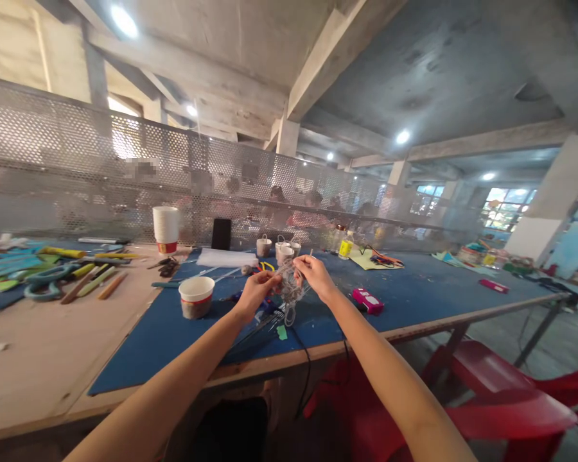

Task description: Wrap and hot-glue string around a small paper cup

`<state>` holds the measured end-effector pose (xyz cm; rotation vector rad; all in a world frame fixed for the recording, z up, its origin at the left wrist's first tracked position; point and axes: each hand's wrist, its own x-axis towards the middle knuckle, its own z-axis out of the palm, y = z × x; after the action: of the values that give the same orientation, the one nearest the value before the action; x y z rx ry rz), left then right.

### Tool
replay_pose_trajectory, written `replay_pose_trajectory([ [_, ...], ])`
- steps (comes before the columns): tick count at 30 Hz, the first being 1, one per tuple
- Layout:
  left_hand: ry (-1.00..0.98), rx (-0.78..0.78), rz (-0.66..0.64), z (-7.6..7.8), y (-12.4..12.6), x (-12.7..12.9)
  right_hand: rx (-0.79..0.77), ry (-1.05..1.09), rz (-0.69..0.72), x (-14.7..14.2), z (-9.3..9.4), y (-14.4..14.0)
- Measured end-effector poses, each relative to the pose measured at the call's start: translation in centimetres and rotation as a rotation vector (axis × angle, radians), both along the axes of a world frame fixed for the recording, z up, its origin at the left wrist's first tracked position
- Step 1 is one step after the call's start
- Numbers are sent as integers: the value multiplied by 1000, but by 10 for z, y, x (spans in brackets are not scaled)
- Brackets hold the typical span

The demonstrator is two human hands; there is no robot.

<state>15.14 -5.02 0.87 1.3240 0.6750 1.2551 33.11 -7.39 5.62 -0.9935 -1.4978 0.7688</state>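
Note:
A loose tangle of thin, pale cord (293, 292) hangs between my two hands above the blue table mat. My left hand (260, 290) is closed, pinching the cord from the left side. On the other side my right hand (315, 273) also pinches it, fingertips pressed together near the top of the tangle. Loops of the cord dangle below the fingers. Behind the hands stand small cups with cord handles (264, 246). A paper cup (196, 297) with a red band is left of my left hand. Beneath the hands, a blue tool (268, 307) is partly hidden.
Stacked paper cups (166, 228), scissors (45, 282) and several sticks lie leftward. A black phone (221, 234) leans at the perforated metal screen (183, 154). A yellow-labelled bottle (345, 246) and pink box (367, 300) stand right. Red chairs (491, 372) border the table's right front; a black cable (304, 353) hangs off the edge.

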Motion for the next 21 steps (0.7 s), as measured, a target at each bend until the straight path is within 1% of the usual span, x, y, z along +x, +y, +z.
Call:
replay_pose_trajectory([
  [6, -135, -102, -21, -2, 4, -7, -66, 116, -37, 11, -5, 13],
  [11, -200, -174, -45, -6, 10, -11, -148, 299, 31, 21, -5, 20],
  [15, -256, -191, -78, -3, 9, -13, -161, 465, 99, 28, -4, 24],
  [21, -261, -190, -113, -4, 10, -14, -145, 559, 125, 31, -3, 25],
])
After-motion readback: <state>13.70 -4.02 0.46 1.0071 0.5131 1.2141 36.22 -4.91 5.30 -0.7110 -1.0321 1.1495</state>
